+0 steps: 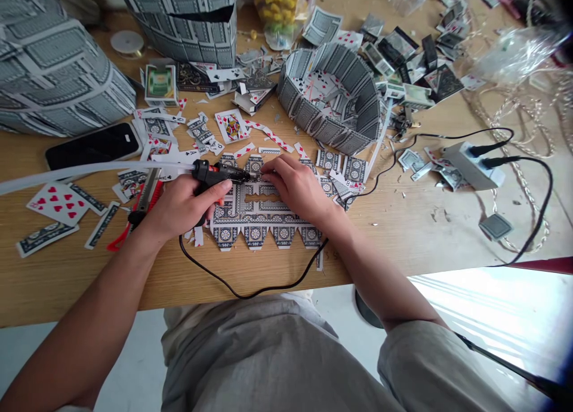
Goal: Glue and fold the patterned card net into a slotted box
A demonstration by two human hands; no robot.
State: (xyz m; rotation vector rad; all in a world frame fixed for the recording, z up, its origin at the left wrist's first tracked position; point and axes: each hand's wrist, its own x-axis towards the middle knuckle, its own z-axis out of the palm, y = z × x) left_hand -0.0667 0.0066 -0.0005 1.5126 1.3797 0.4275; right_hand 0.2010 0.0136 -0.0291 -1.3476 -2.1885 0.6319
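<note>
My left hand (185, 203) is wrapped round a black glue gun (215, 173), with a long white glue stick (98, 168) running out of its back to the left. The nozzle points right, over a flat panel of joined playing cards (228, 217) with pointed tabs and a cut-out slot. At the panel's upper edge, my right hand (298, 185) has its fingertips pressed together close to the nozzle. Whatever those fingertips hold, if anything, is too small to make out.
A card-built ring (331, 134) stands behind the panel. Two larger card structures (49, 71) rise at the back left. A phone (94, 149), a red-handled cutter (120, 237) and a power strip (474, 166) lie around. The gun's black cord (264, 292) loops near the front edge.
</note>
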